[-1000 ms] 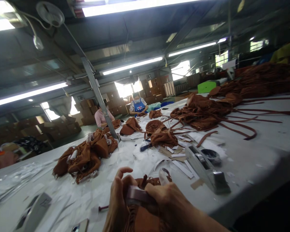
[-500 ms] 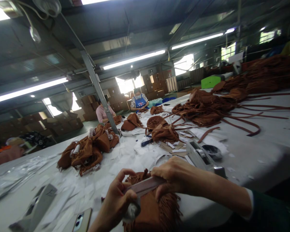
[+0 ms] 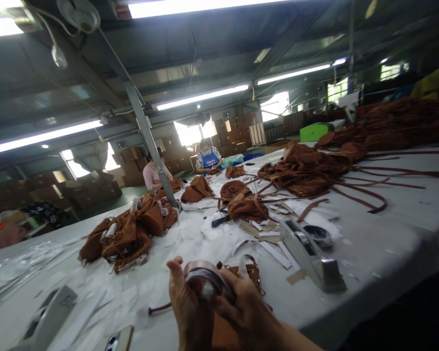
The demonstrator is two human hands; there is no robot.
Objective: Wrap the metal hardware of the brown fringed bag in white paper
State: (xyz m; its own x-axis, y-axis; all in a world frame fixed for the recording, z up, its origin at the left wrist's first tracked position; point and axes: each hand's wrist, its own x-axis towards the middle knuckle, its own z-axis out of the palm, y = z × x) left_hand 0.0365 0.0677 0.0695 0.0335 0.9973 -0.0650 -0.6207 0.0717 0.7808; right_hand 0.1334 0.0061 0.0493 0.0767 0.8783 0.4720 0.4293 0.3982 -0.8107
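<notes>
Head view: the 2 hands now sit close together over a brown bag [image 3: 225, 334] at the near edge of the table [image 3: 373, 243]. 0.5 s ago they are farther apart, with a strap [image 3: 201, 265] pulled nearly straight between them; now that strap bends into a curve, and a pale, shiny lump [image 3: 208, 290] shows inside the bend. The right hand [image 3: 254, 302] clamps the strap from its side, thumb and fingers closed in near the lump. The left hand [image 3: 190, 307] cups the other side with 1 digit raised and free; its remaining fingers lie behind the strap, so I cannot tell how firmly they close.

The bag lies under both hands and is mostly covered, though a smooth panel shows between the wrists. Its eyelets and a plastic-wrapped loop [image 3: 243, 265] have come into view just beyond the right hand, while the fringe seen at 0.5 s ago is hidden. For the work in hand, I judge the change to be from stretching the strap out to gathering it up, with the wrapping looking unfinished.

A tape dispenser [image 3: 312, 258] stands to the right, and a phone [image 3: 120, 339] lies to the left.
</notes>
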